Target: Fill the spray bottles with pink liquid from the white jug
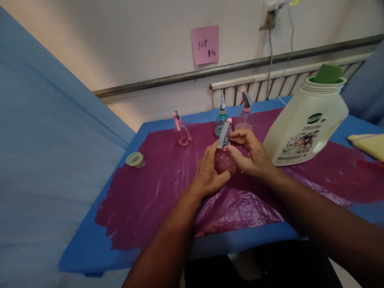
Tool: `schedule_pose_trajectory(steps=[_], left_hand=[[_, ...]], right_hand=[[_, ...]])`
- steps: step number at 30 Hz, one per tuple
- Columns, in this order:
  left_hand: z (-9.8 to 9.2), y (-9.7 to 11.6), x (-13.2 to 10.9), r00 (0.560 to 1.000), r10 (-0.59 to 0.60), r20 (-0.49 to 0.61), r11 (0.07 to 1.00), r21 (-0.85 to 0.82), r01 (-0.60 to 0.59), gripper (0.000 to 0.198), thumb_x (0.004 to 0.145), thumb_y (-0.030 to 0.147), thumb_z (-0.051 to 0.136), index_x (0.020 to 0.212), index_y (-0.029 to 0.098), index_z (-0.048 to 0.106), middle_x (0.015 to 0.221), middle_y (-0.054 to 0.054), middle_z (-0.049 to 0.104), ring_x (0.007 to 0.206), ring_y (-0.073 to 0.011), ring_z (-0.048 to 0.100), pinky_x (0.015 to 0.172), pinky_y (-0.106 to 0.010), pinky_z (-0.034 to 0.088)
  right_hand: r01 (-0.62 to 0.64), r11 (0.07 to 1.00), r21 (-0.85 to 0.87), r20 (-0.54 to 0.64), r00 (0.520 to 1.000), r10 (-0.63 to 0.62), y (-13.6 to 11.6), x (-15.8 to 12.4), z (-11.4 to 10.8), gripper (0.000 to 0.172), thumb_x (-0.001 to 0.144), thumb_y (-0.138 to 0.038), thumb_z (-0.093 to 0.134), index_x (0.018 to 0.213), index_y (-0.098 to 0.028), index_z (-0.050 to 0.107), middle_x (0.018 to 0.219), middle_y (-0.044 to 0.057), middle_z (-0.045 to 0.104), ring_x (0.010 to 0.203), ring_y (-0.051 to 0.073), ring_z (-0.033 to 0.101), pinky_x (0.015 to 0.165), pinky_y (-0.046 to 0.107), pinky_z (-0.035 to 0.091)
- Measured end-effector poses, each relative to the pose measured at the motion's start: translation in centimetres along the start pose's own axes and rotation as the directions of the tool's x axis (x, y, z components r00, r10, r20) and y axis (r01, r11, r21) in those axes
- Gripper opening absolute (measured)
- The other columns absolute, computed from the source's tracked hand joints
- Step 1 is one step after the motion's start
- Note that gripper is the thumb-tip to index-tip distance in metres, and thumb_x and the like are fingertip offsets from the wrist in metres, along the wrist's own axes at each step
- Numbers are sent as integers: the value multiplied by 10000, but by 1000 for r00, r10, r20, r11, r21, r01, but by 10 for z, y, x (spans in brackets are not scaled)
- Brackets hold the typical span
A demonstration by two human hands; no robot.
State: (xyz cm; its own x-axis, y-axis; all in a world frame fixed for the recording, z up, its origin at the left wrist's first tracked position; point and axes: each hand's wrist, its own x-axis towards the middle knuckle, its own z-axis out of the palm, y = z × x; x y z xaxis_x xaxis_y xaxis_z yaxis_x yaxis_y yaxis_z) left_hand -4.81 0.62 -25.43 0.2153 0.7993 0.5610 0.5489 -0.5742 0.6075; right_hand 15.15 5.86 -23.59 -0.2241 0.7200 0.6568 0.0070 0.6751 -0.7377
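Observation:
A small round spray bottle (224, 163) with a clear pinkish body stands upright between my hands, near the middle of the table. My left hand (210, 170) is wrapped round the left side of its body, the thumb across the front. At the neck, my right hand (250, 154) pinches the pink collar (223, 149) below the grey and pink spray head (225, 134). The fingers of the right hand partly hide the bottle's far side. Just behind stand a teal spray bottle (221, 123) and a clear one with a pink and grey head (246, 105).
Another clear spray bottle (183, 136) stands at the back left, a small pale cup (136, 160) at the left. A large cream jug (300, 124) with a green piece in its mouth stands right of my hands. Purple plastic sheeting (150, 200) covers the blue table (81, 244). A yellow cloth (370, 145) lies far right.

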Motion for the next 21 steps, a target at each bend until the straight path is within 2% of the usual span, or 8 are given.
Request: schedule_pose_trajectory(steps=[3,6,11,15,17,21], left_hand=[[0,1,0,1000,2,-3,1000,29,-1,1059,875,157,823,1791,347,326,1630,-116,633,1462,-355,688,1240,-579,597],[1,3,-1,1000,-1,-6,999,34,1,1083,879,150,822,1805,359,301,1626,-115,630,1466,-353,683,1255,-588,587],[1,2,0,1000,15,-3,1000,19,-15,1110,876,145,808,1822,356,266,1661,-134,597,1502,-374,654,1281,-638,558],[1,0,2,1000,25,-6,1000,2,-25,1102,870,151,809,1820,353,286,1628,-128,615,1459,-372,677,1246,-621,584],[0,0,2,1000,26,-2,1000,-14,-26,1093,884,168,823,1821,350,291,1637,-134,610,1479,-376,668,1259,-622,573],[0,0,2,999,32,9,999,-38,-32,1095,911,233,875,1824,361,285,1658,-148,596,1497,-384,659,1277,-640,555]], right_hand=[[-31,998,60,24,999,30,2,2,-1,389,1075,-384,807,1401,-317,606,1349,76,828,1268,279,825,1144,507,665],[-32,999,42,20,999,31,4,5,-4,439,1020,-402,876,1368,-308,626,1306,80,824,1221,282,827,1120,510,669],[21,1000,3,-38,999,-21,9,7,0,488,941,-353,941,1328,-299,649,1172,46,800,1022,239,789,945,449,670],[20,999,-27,-108,994,-23,11,5,8,486,911,-305,936,1299,-306,644,1105,14,789,846,194,723,804,397,636],[5,999,-33,-95,995,-9,8,3,8,520,909,-323,934,1335,-308,638,1157,37,806,913,223,756,852,424,654],[-27,1000,-9,25,999,27,-3,1,2,587,1012,-313,811,1553,-327,585,1374,97,823,1237,307,801,1126,548,644]])
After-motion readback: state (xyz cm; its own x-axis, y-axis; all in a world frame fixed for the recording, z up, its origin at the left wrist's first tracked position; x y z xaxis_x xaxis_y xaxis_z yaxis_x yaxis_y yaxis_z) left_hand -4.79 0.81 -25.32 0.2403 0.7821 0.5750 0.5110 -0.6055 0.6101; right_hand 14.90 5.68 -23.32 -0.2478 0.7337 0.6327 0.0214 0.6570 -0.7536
